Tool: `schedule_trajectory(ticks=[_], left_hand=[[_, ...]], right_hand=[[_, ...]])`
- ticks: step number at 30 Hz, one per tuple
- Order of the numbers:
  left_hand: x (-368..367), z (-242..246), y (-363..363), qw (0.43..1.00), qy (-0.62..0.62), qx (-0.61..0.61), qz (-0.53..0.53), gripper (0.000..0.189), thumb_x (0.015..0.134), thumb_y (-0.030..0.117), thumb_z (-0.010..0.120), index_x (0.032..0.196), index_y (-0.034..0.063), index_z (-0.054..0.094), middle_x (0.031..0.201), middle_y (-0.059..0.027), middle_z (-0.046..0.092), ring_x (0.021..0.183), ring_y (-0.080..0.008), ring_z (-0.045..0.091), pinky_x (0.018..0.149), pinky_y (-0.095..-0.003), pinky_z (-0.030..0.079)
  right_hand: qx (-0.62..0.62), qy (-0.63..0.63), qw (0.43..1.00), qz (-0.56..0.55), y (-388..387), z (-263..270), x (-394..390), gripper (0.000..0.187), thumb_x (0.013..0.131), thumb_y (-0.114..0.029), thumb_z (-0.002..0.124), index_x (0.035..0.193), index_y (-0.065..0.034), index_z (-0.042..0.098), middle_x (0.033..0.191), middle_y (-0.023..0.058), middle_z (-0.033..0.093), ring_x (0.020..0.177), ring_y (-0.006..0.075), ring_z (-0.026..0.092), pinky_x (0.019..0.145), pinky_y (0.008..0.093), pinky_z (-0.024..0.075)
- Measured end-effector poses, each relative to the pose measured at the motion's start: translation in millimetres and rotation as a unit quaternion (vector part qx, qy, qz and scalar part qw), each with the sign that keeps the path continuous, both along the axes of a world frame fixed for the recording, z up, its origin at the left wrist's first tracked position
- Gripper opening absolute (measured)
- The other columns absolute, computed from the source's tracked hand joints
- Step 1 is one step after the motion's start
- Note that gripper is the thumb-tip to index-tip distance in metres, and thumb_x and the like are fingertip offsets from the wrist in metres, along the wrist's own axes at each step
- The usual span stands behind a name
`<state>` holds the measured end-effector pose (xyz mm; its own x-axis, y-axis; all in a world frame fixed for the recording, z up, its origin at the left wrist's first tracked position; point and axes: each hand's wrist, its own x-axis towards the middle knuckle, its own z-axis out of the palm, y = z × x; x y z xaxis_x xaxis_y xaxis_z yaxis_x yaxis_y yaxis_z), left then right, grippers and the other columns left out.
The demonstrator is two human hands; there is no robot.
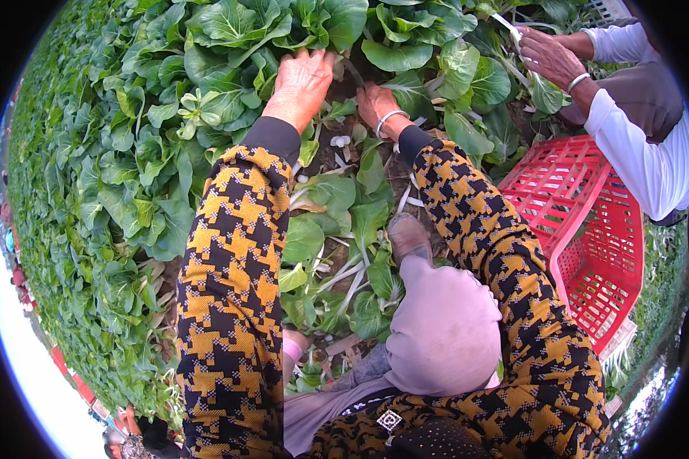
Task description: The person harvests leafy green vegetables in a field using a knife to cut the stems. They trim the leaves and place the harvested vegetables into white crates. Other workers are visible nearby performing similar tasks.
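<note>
My left hand [304,80] reaches to the base of a leafy green plant [321,26], its fingertips partly hidden under the leaves. To its right, my right hand [376,106], with a silver bangle at the wrist, is closed on something low beside the same plant. A thin curved edge, possibly a blade [353,73], shows just above those fingers; the handle is hidden in the hand. Loose cut leaves [327,192] and pale stalks lie on the soil below both hands.
Dense leafy greens [120,172] fill the left. A co-worker's hands [551,57] hold a pale-stemmed plant at the upper right. A red plastic crate [603,258] stands tilted at the right. My shoe [410,238] rests among the loose leaves.
</note>
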<state>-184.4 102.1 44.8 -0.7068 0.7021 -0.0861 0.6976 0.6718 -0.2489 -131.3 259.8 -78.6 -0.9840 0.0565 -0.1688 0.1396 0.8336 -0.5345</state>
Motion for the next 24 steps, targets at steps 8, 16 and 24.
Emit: schedule_trajectory(ticks=[8,16,24], left_hand=[[-13.3,-19.8,-14.5,0.993,-0.040,0.034,0.101,0.017,0.076,-0.002,0.054,0.092,-0.0071,0.056,0.101,-0.0177,0.047,0.076,-0.0323,0.065,0.062,-0.0435,0.055],[3.5,-13.3,-23.9,0.984,-0.070,0.080,0.144,0.009,0.072,-0.001,0.058,0.080,-0.0032,0.063,0.103,-0.0172,0.051,0.073,-0.0332,0.067,0.061,-0.0413,0.056],[20.5,-21.6,-34.5,0.941,-0.118,0.167,0.269,0.005,0.073,0.000,0.057,0.075,0.0000,0.061,0.102,-0.0172,0.053,0.076,-0.0352,0.066,0.065,-0.0457,0.054]], right_hand=[[0.083,-0.016,0.988,0.130,-5.9,-5.5,-14.6,0.031,0.088,-0.020,0.041,0.087,0.0057,0.059,0.089,0.0287,0.060,0.085,0.0434,0.059,0.075,0.0488,0.0478],[0.109,-0.063,0.990,0.059,-21.9,-0.4,-0.1,0.025,0.082,-0.016,0.050,0.088,0.0001,0.069,0.097,0.0226,0.063,0.088,0.0358,0.064,0.074,0.0409,0.0531],[-0.016,-0.074,0.997,0.000,-21.0,-15.3,-3.9,0.024,0.082,-0.015,0.049,0.087,0.0030,0.063,0.088,0.0283,0.062,0.084,0.0431,0.062,0.073,0.0454,0.0514]])
